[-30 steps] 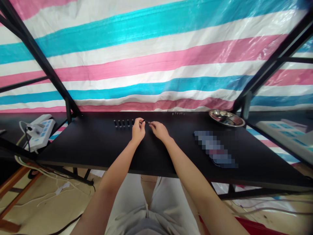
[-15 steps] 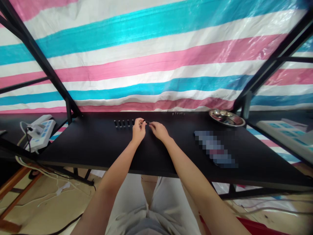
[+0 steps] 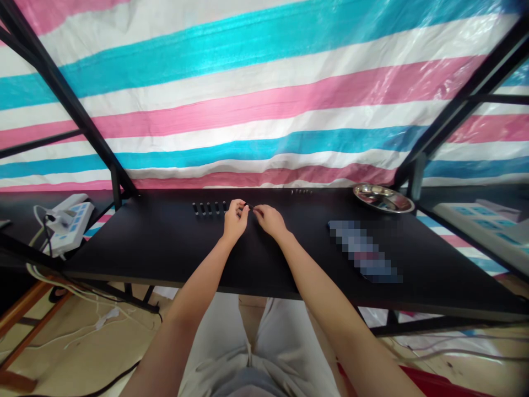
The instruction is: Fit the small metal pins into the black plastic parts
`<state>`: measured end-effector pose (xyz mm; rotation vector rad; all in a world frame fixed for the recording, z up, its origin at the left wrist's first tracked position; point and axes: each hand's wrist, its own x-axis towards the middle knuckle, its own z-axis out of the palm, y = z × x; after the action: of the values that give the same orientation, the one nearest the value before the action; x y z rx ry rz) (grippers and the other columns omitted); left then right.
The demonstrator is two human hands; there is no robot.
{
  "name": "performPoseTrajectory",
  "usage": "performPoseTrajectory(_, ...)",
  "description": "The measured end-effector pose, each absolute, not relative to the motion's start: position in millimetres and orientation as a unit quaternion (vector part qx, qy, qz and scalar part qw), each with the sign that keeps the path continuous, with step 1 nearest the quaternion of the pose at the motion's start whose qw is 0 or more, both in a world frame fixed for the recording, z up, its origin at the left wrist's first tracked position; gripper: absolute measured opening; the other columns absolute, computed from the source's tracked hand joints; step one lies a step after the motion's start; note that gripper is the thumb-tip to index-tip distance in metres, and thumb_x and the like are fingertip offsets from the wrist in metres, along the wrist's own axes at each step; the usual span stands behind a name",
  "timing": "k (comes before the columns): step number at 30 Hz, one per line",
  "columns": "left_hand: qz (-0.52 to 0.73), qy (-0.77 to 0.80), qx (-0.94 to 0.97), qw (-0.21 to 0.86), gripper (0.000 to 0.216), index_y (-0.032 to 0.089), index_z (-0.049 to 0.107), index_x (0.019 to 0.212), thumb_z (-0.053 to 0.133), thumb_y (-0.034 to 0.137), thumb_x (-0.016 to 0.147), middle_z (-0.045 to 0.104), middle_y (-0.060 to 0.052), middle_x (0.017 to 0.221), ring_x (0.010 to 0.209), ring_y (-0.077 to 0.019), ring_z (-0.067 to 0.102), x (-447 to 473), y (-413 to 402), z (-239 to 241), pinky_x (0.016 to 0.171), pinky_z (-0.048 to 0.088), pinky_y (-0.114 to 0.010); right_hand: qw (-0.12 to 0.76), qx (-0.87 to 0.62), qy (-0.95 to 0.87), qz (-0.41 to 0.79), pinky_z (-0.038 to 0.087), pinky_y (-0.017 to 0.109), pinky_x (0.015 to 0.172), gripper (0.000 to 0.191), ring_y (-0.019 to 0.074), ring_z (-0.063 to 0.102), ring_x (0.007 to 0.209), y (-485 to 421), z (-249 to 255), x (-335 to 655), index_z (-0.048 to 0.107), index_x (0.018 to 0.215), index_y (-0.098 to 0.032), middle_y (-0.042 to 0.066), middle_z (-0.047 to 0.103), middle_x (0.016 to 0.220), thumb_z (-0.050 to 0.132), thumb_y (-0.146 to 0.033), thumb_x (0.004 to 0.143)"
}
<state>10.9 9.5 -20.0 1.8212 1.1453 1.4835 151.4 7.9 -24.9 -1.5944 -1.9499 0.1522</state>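
Just over the black table, my left hand (image 3: 236,220) pinches a small black cylinder (image 3: 248,205). My right hand (image 3: 270,221) is closed at the right end of that piece, fingertips together; they hide what exactly lies between them. Left of my hands, several small black cylinders with silvery ends (image 3: 210,208) stand in a row, the nearest close beside my left fingers. Toward the table's back edge, right of my hands, lies a line of several tiny metal pieces (image 3: 301,192).
A shiny round metal dish (image 3: 359,197) sits at the back right of the table (image 3: 165,251). A blue item, blurred out (image 3: 363,253), lies in front of it. White power strips (image 3: 74,229) with cables are on the left. Striped sheeting (image 3: 264,110) hangs behind the table.
Both hands stay in nearly the same place. The fingertips have shifted slightly around the black cylinder, and less of it shows between them.
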Motion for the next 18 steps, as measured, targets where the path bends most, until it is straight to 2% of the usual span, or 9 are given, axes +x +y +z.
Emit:
performPoseTrajectory(9, 0.516, 0.442, 0.697, 0.23, 0.011, 0.019, 0.051, 0.087, 0.051, 0.025, 0.077, 0.058, 0.0, 0.081, 0.053, -0.0055, 0.049, 11.2, 8.4, -18.8, 0.061, 0.043, -0.022, 0.357, -0.58, -0.729, 0.062, 0.044, 0.027, 0.071, 0.026, 0.0162, 0.058, 0.078, 8.8, -26.0, 149.6, 0.059, 0.104, -0.016, 0.006, 0.064, 0.087, 0.048, -0.024, 0.082)
performPoseTrajectory(18, 0.533, 0.435, 0.649, 0.324, 0.014, 0.018, 0.05, 0.083, 0.055, 0.027, 0.075, 0.056, 0.001, 0.079, 0.052, -0.0043, 0.048, 11.5, 16.2, -24.1, 0.054, 0.043, -0.019, 0.352, -0.575, -0.736, 0.066, 0.041, 0.026, 0.063, 0.027, 0.0143, 0.055, 0.069, 6.3, -24.1, 147.5, 0.058, 0.105, -0.018, 0.004, 0.061, 0.079, 0.051, -0.027, 0.081)
